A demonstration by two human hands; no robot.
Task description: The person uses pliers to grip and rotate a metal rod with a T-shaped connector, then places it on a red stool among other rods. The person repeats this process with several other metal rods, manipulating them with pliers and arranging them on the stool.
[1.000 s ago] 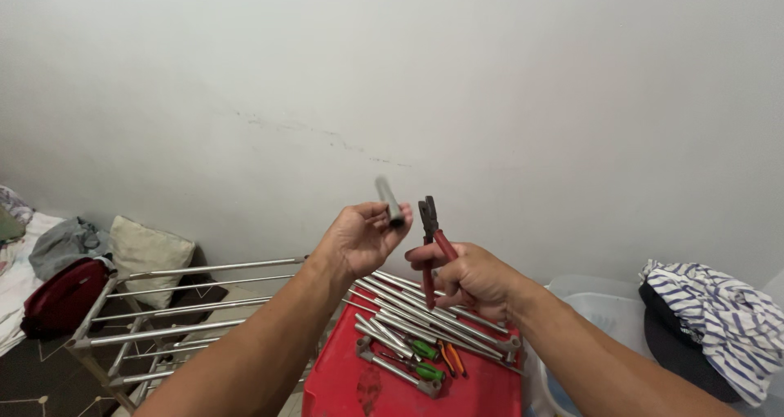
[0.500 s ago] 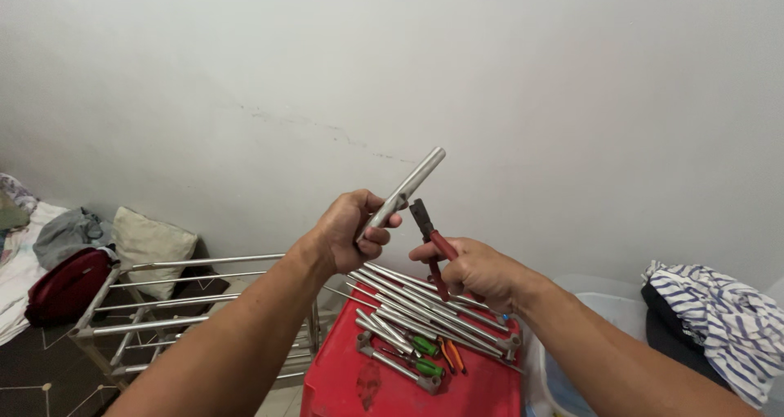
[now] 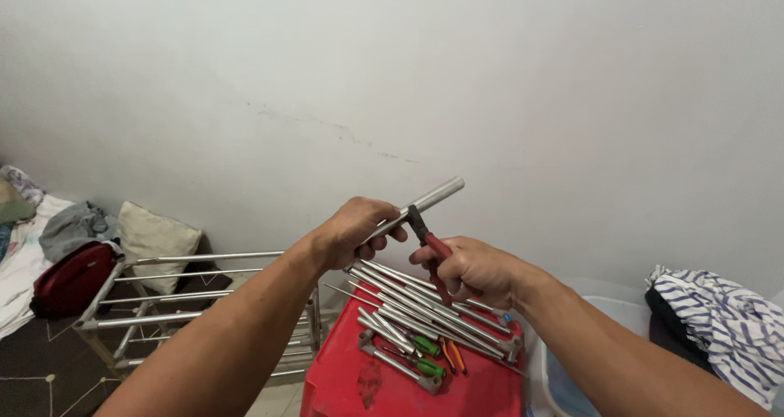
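Gripping: the left hand (image 3: pixel 355 233) is closed round a short metal tube (image 3: pixel 420 205), held raised before the wall and tilted up to the right.
Pliers: the right hand (image 3: pixel 469 272) is wrapped round red-handled pliers (image 3: pixel 429 245), nose touching the tube just past the left fingers.
Handling: the tube looks rigid, light and smooth, likely slippery; a full fist near its middle suits it best.
Look: plain silver, round, open-ended, unmarked.
Below: a red stool (image 3: pixel 408 384) carries more tubes (image 3: pixel 425 307) and green and orange screwdrivers (image 3: pixel 433 356).
Left: a metal rack (image 3: pixel 188 303) stands by a red bag (image 3: pixel 73 278).
Right: striped cloth (image 3: pixel 719 323).
Behind: white wall (image 3: pixel 490 82).
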